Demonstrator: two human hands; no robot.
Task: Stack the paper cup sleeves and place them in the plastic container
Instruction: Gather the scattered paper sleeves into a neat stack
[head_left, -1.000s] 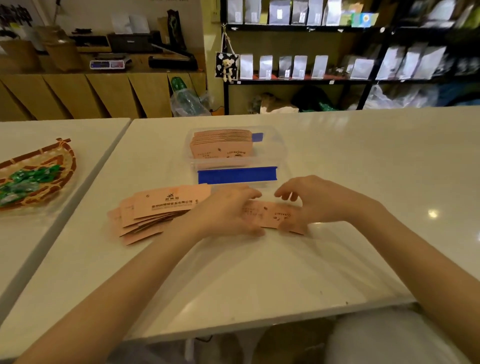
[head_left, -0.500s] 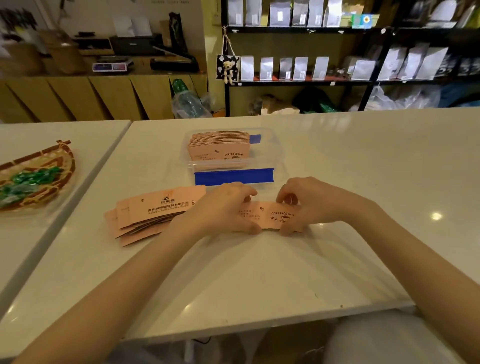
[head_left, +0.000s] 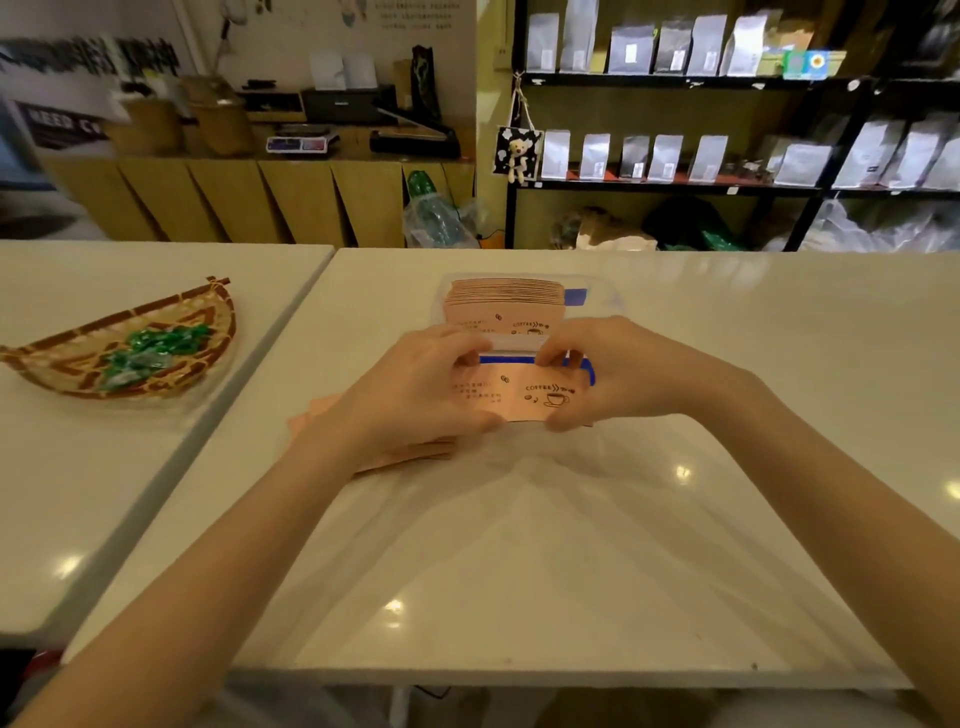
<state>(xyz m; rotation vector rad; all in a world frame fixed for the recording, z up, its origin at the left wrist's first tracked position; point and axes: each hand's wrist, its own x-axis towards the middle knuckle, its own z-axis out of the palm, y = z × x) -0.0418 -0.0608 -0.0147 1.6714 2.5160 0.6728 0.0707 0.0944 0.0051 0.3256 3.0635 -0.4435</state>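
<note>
Both hands hold a small stack of pink paper cup sleeves (head_left: 511, 392) upright just above the white table, right in front of the clear plastic container (head_left: 605, 299). My left hand (head_left: 415, 389) grips the stack's left end and my right hand (head_left: 613, 371) grips its right end. Inside the container stands a row of pink sleeves (head_left: 504, 306), filling its left part. A blue strip runs along the container's near wall, mostly hidden by my fingers. A loose pile of sleeves (head_left: 317, 415) lies on the table, largely hidden under my left hand and wrist.
A woven basket (head_left: 166, 322) with green wrapped sweets sits on the neighbouring table at the left, across a narrow gap. The white table (head_left: 779, 389) stretches bare to the right. Shelves of grey pouches and a wooden counter stand behind.
The hands have lifted the gathered sleeves off the table and turned them upright, closer to the container. The camera has tilted up slightly.
</note>
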